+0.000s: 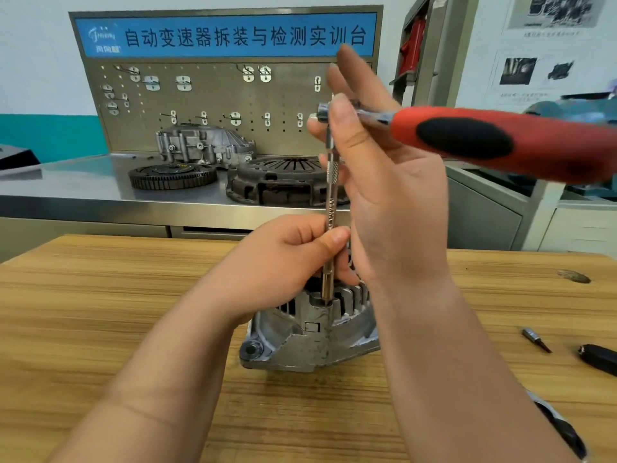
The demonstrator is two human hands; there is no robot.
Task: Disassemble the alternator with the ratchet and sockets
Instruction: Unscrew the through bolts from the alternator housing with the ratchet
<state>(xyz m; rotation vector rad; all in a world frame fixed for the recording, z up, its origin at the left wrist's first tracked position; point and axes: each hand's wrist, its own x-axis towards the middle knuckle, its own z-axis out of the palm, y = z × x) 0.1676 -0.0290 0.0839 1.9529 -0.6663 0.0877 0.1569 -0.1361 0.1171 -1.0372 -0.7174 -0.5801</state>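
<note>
A grey metal alternator stands on the wooden table in the middle of the view. A long steel extension bar rises upright from its top, its lower end set in the housing. My left hand pinches the bar's lower part between thumb and fingers. On top of the bar sits a ratchet with a red and black handle pointing right. My right hand is at the ratchet's head, thumb over it and fingers stretched upward.
A small screwdriver bit and a black object lie on the table at the right. Behind, a steel bench carries a clutch pressure plate, a toothed flywheel and a gearbox housing below a pegboard.
</note>
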